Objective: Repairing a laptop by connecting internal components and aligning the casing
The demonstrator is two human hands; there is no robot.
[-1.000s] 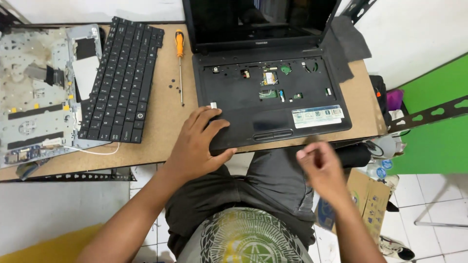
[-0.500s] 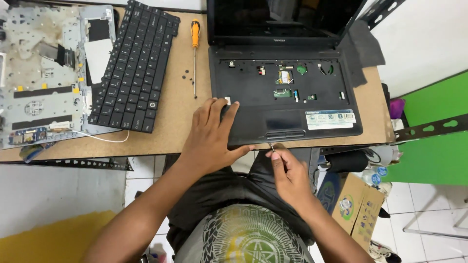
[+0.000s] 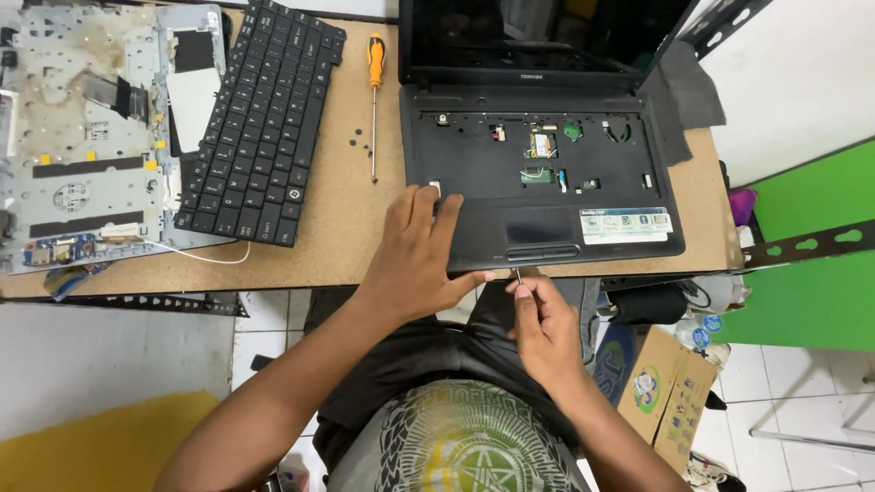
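Brown particle-board makes up the tabletop [image 3: 337,228] we are looking down on, with white floor tiles and a green wall panel beyond its right edge. On its right half sits the black laptop [image 3: 547,182], lid open, its keyboard taken out so that the bare tray shows small green boards, connectors and screw holes; a pale sticker lies on the palm rest right of the touchpad. Our left hand [image 3: 421,251] lies flat on the laptop's front left corner, fingers spread and loose, thumb curled under the front edge. Our right hand [image 3: 542,319] is just below that front edge, fingers pinched on a thin metal tool [image 3: 519,275] whose tip touches the laptop's front rim; what kind of tool it is we cannot make out, since the hand covers nearly all of it. The removed black keyboard [image 3: 260,123] lies tilted to the left, an orange-handled screwdriver [image 3: 374,100] between it and the laptop, a few tiny dark screws near it. A grey metal chassis plate [image 3: 87,137] is cut off at the left edge, and the laptop's screen is cut off at the top. A cardboard box [image 3: 670,392] stands on the floor at lower right.
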